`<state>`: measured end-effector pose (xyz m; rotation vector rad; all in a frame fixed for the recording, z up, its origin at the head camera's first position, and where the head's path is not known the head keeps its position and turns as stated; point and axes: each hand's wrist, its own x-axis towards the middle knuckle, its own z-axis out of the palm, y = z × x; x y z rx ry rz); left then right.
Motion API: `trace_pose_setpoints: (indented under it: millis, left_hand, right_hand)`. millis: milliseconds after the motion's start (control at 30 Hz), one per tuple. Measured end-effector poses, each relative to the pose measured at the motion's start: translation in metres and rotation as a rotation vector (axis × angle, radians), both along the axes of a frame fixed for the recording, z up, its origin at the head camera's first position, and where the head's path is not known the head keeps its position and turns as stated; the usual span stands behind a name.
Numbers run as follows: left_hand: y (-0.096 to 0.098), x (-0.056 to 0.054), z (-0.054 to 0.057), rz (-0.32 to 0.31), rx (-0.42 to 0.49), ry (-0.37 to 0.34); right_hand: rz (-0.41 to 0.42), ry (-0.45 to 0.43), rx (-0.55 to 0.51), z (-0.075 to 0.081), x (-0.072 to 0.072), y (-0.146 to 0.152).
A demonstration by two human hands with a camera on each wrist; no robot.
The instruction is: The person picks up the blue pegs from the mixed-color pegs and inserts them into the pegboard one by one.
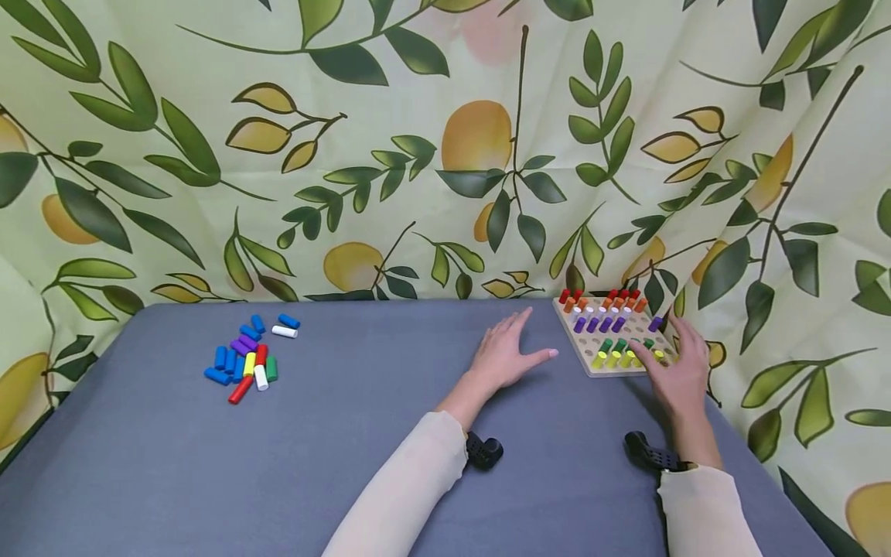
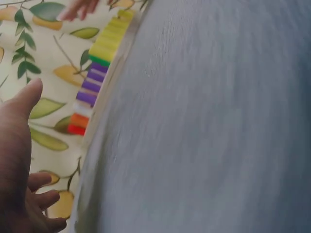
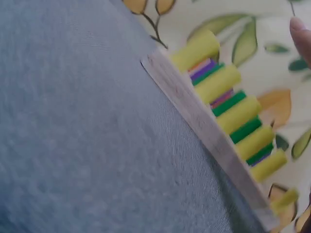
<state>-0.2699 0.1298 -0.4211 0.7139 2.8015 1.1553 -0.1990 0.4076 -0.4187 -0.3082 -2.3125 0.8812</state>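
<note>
A wooden pegboard (image 1: pixel 593 340) lies at the back right of the table, with rows of red, orange, white, purple, green and yellow pegs standing in it. In the right wrist view, yellow pegs (image 3: pixel 238 114) line its near edge, and green ones show behind them. My right hand (image 1: pixel 681 375) hovers at the board's right side, thumb and fingers spread apart, with no peg between them. To the left of the board is my left hand (image 1: pixel 500 356), held above the cloth with fingers extended and thumb pointing toward the board. It holds nothing.
Loose pegs in blue (image 1: pixel 220 357), purple (image 1: pixel 247 343), red (image 1: pixel 240 390), white (image 1: pixel 284 331), green (image 1: pixel 271 369) and yellow lie in a cluster on the left of the grey table (image 1: pixel 390 433). A leaf-and-fruit patterned curtain (image 1: pixel 404 201) hangs close behind and at the right.
</note>
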Motion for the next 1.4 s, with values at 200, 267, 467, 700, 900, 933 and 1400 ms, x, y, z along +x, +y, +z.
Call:
trace_pose_setpoints:
  millis: [200,267,467,700,900,933,1400]
  left_hand:
    - [0.021,0.005,-0.002,-0.024,0.007,-0.032]
    - [0.027,0.007,-0.003,-0.036,0.005,-0.033]
    - [0.047,0.011,-0.008,-0.076,-0.074,0.003]
    - [0.068,0.010,-0.010,-0.136,-0.144,0.063]
    - [0.076,0.011,-0.015,-0.124,-0.269,0.094]
    - [0.076,0.011,-0.016,-0.122,-0.282,0.091]
    - [0.076,0.011,-0.020,-0.070,-0.336,0.137]
  right_hand:
    - [-0.066,-0.069,-0.131,-0.016,0.001,0.015]
    - [-0.072,-0.099,-0.160,-0.019,-0.001,0.017]
    - [-0.099,-0.170,-0.208,-0.021,0.001,0.018]
    - [-0.142,-0.192,-0.250,-0.016,0.003,0.017]
    - [-0.128,-0.244,-0.207,-0.020,0.001,0.017]
    - [-0.125,-0.247,-0.195,-0.020,0.002,0.016]
    - [-0.143,-0.387,-0.237,-0.017,0.003,0.017]
